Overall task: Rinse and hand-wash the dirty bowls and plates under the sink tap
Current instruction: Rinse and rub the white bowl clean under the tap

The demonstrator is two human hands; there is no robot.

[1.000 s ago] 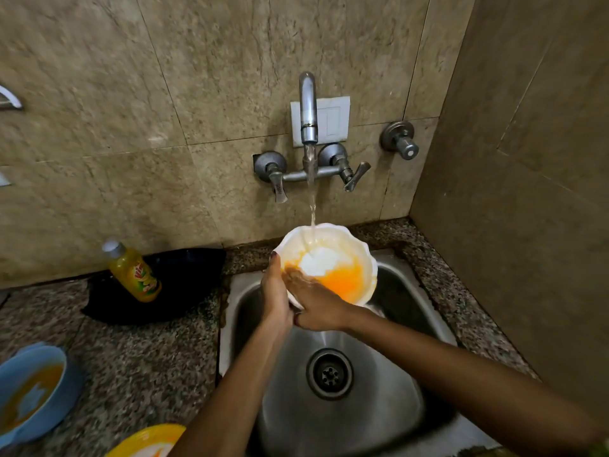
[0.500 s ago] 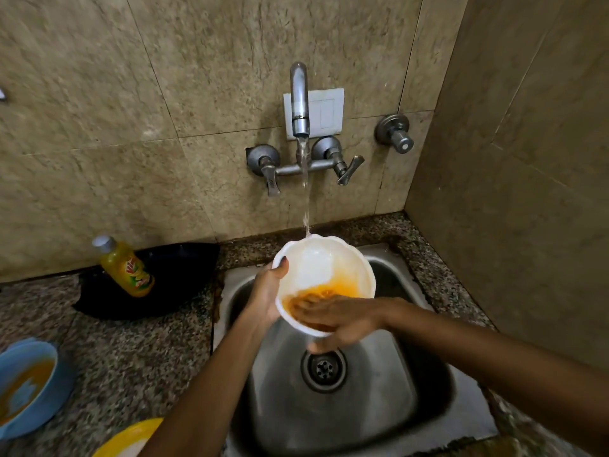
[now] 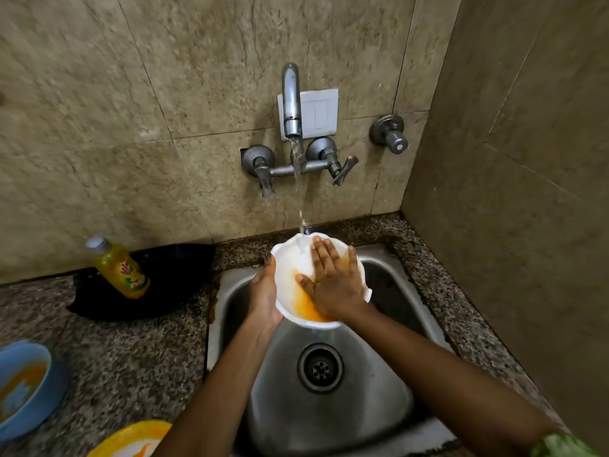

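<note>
the left hand [image 3: 263, 291] grips the white bowl [image 3: 290, 268] by its left rim, tilted over the back of the sink [image 3: 379, 374] under the tap [image 3: 292, 103] stream; the right hand [image 3: 333, 278], fingers straight, presses flat inside it. wet, one-sided grip: the bowl could slip, or orange water could splash onto the tabletop [image 3: 131, 357].

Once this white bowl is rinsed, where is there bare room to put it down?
Bare counter lies between the black cloth, the blue bowl, the yellow plate and the sink. The basin round the drain is free too. The right counter strip looks narrow.
</note>
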